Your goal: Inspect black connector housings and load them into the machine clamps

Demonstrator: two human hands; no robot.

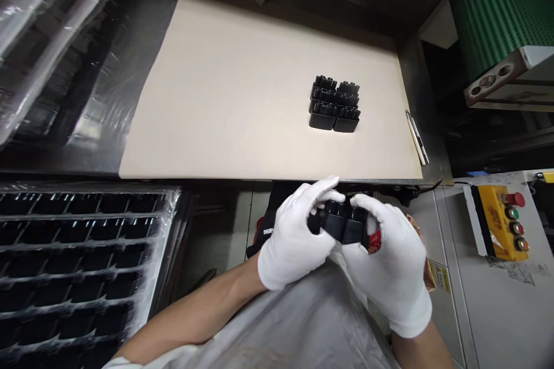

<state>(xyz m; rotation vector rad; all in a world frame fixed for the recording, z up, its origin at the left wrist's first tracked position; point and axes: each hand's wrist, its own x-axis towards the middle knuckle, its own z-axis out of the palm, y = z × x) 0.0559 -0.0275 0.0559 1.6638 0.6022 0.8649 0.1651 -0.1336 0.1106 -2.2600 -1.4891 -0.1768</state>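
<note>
Black molded parts point(355, 223) sit gripped between my white-gloved left hand point(298, 230) and right hand point(387, 259), just below the near edge of the tabletop point(104, 147).

Watching remotely through the head camera, I see the fingers of both hands curled around the pieces, which stand side by side in front of a gray apron point(294, 323). Beyond them, a two-column block of similar black parts point(334, 105) rests on a beige sheet point(234, 86), right of its middle; a film-edged tray point(158, 259) holding rows of black pieces fills the lower left, and a yellow control box point(497, 225) hangs at far right.
</note>
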